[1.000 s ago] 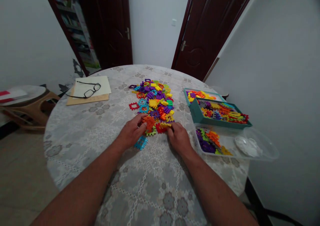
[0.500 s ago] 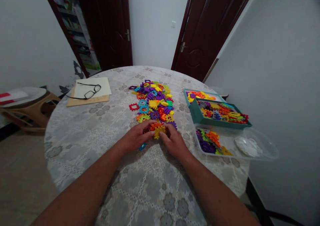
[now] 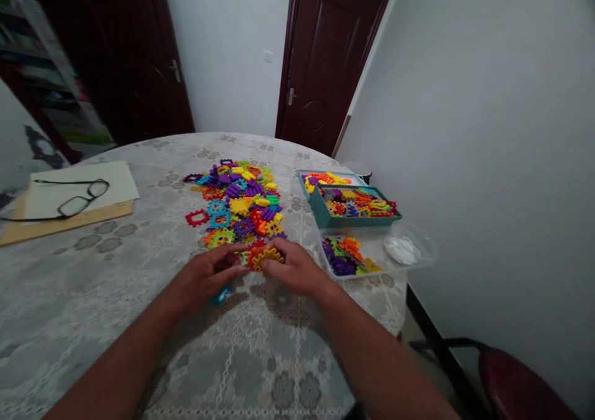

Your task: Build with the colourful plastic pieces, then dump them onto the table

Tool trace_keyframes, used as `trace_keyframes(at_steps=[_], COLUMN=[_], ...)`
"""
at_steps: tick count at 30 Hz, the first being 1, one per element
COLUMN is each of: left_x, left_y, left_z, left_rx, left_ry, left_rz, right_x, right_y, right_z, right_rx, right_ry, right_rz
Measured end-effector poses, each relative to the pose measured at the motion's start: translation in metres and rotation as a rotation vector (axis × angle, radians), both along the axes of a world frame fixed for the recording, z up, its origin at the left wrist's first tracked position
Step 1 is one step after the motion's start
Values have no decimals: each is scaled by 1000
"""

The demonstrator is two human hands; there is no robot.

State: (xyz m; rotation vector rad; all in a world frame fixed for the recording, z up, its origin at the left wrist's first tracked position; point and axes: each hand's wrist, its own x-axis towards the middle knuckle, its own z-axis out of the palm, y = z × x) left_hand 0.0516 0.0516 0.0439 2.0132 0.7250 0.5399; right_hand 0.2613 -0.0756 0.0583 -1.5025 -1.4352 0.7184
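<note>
Between my two hands is a small joined block of toothed plastic building pieces, with a yellow piece (image 3: 270, 258) in front of an orange-red piece (image 3: 253, 257). My right hand (image 3: 297, 268) is closed on the yellow piece, its thumb pressed on the front. On the other side, my left hand (image 3: 207, 277) pinches the block's left end, where a bit of green shows. The fingers hide part of the block. A blue piece (image 3: 220, 295) lies on the table under my left hand. Just beyond the hands spreads a pile of mixed building pieces (image 3: 242, 206).
To the right stand a teal box (image 3: 320, 212) and a clear plastic tray (image 3: 334, 276), both with pieces in them. A white coil (image 3: 401, 249) lies at the tray's right. Glasses (image 3: 86, 198) rest on paper (image 3: 123, 181) at the left of the round table.
The view has turned to the right, so the table's things sit further left. Both hands still hold the block, and the yellow piece is now tilted rather than facing me squarely.
</note>
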Motion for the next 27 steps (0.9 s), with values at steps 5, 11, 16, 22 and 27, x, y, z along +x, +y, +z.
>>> trace_keyframes(at_steps=[5, 11, 16, 22, 27], left_x=[-9, -12, -13, -18, -18], left_y=[14, 21, 22, 29, 31], left_z=[2, -6, -6, -6, -9], left_rx=[145, 272, 303, 343, 345], left_ry=[60, 118, 149, 139, 140], left_rz=[268, 338, 309, 395, 361], right_x=[61, 196, 296, 347, 362], right_y=[-17, -31, -37, -25, -15], right_z=[46, 82, 93, 81, 69], right_rx=[120, 22, -364, -488, -478], right_ry=[-242, -656, -807, -813, -796], right_rz=[-394, -856, -1076, -1094, -1065])
